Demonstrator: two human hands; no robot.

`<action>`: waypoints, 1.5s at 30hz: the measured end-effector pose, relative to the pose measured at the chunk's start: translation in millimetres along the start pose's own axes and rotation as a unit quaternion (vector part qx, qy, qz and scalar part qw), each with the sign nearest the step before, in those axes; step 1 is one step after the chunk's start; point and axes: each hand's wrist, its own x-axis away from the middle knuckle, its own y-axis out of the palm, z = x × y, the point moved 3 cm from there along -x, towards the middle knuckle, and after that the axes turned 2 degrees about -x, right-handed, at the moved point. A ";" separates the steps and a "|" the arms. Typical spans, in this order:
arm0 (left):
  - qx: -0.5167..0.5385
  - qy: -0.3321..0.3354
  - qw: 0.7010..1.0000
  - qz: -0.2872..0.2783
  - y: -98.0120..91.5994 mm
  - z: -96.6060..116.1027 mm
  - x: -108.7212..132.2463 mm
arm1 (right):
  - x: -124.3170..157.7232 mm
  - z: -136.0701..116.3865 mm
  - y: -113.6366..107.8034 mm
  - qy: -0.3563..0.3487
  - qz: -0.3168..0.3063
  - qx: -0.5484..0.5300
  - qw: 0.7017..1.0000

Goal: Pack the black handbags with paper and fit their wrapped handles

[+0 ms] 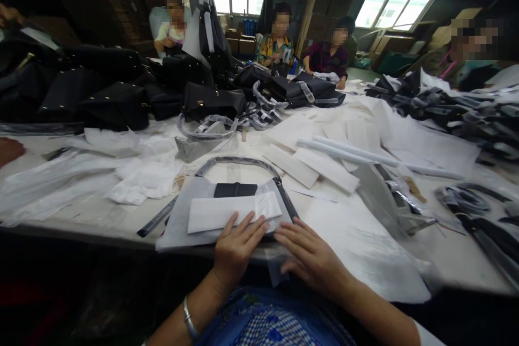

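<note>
Left hand (pixel 239 246) lay flat, fingers spread, on the white paper strip (pixel 233 211) over the black bag (pixel 235 190) at the worktop's (pixel 101 216) near edge. Right hand (pixel 310 257) rested beside it, open too, gripping nothing.

A silver bangle (pixel 188 319) circles the left wrist, with blue checked clothing (pixel 275 321) and a white sleeve (pixel 427 336).

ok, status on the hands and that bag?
Left hand open, flat on white paper. Right hand open, at paper-wrapped black bag, right edge. Loose tissue lies left, apart from both hands.
</note>
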 end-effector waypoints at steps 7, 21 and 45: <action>0.010 0.001 1.000 -0.010 1.2 -0.4 1.4 | 44.0 -18.8 48.2 0.003 -0.012 0.112 0.994; -0.015 0.000 1.000 0.010 5.0 1.7 3.2 | 30.6 -56.4 43.4 -0.013 0.128 -0.044 0.991; 0.048 -0.028 0.996 0.072 10.7 -2.7 4.5 | -83.2 45.2 23.5 0.181 -0.047 0.035 0.982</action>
